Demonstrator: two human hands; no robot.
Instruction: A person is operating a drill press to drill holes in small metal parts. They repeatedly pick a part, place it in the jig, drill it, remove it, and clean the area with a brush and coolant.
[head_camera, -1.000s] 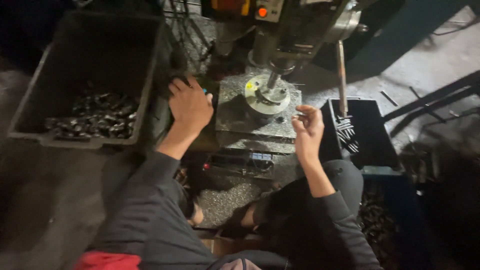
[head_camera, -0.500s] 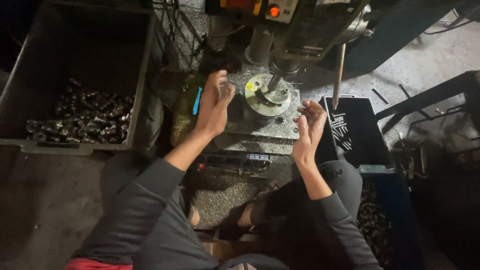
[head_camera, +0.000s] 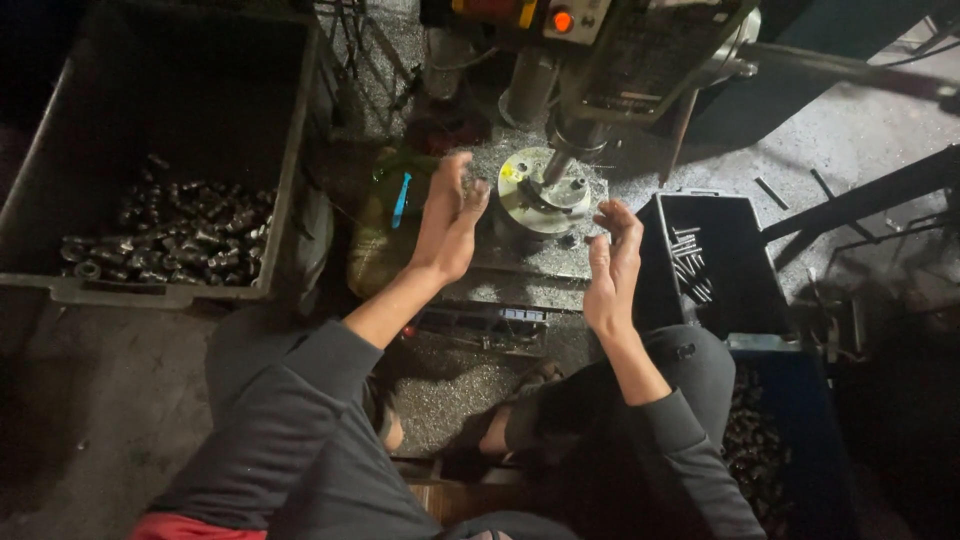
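Left hand (head_camera: 450, 222) raised just left of the chuck (head_camera: 542, 190), fingers blurred; open or closed, cannot tell. Right hand (head_camera: 612, 262) just right of chuck, fingers loosely open, gripping nothing visible. Left of chuck, well apart: bin (head_camera: 60, 290) of parts (head_camera: 165, 238). Right: tray (head_camera: 748, 290) of rods (head_camera: 690, 265).

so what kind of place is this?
Most likely a small metalworking shop: a drill press over a round fixture, a grey bin of small metal parts and metal chips on the floor.
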